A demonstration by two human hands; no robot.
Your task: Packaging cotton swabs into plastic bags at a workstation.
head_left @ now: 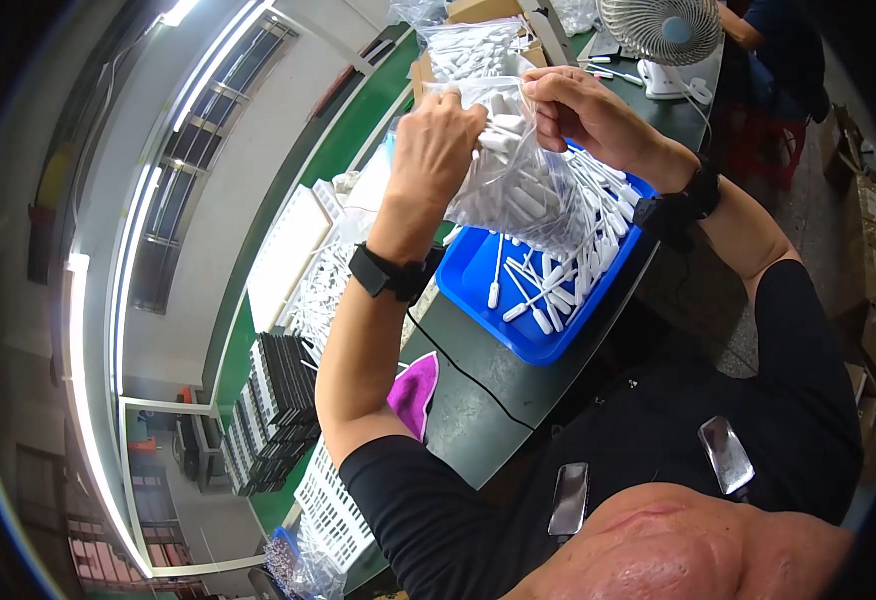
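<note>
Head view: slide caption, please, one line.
Left hand and right hand at the mouth of a clear plastic bag of white bulb-ended sticks, over a blue tray holding more.

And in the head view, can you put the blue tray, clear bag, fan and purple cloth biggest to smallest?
1. Blue tray, partly covered
2. Clear bag, though it's held up, so nearness may enlarge it
3. Fan, cut off at the top
4. Purple cloth

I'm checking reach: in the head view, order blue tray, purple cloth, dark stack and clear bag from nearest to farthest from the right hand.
From the right hand:
1. Clear bag, in its grip.
2. Blue tray, below the bag.
3. Purple cloth, to the left.
4. Dark stack, farther left.
</note>
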